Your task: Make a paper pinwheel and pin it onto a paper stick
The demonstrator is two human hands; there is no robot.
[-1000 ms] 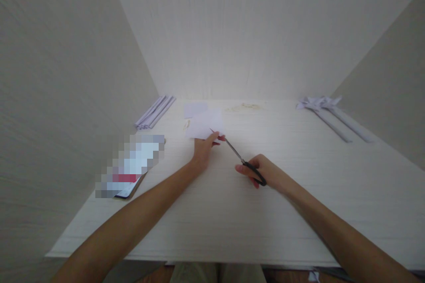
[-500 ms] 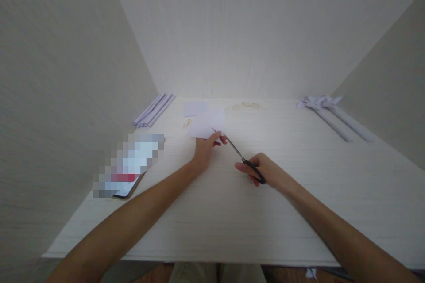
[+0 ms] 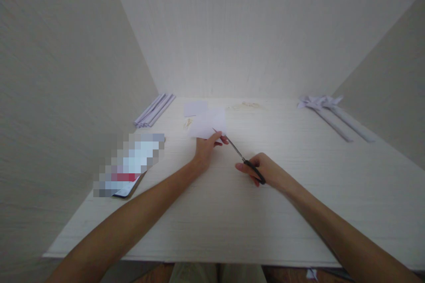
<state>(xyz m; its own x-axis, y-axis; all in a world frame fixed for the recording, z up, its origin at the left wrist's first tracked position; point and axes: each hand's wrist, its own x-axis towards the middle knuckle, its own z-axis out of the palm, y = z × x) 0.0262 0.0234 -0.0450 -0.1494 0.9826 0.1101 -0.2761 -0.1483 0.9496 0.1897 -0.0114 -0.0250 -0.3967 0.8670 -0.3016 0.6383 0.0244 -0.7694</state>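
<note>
My left hand (image 3: 206,149) pinches the near right edge of a white sheet of paper (image 3: 209,120), thumb on top and fingers underneath. Black-handled scissors (image 3: 253,170) are in my right hand (image 3: 260,168), which is closed around the grips. Their blades point up and left, and the tip lies over the paper close to my left thumb. Whether the blades are parted is too fine to make out. Behind the sheet lies another piece of white paper (image 3: 195,108), partly covered by it.
A phone (image 3: 128,190) with a blurred screen lies at the left. Rolled paper sticks (image 3: 154,111) rest at the back left. At the back right are two longer paper tubes (image 3: 352,124) with crumpled paper ends. Small yellowish bits (image 3: 188,123) lie beside the sheet. Walls enclose three sides.
</note>
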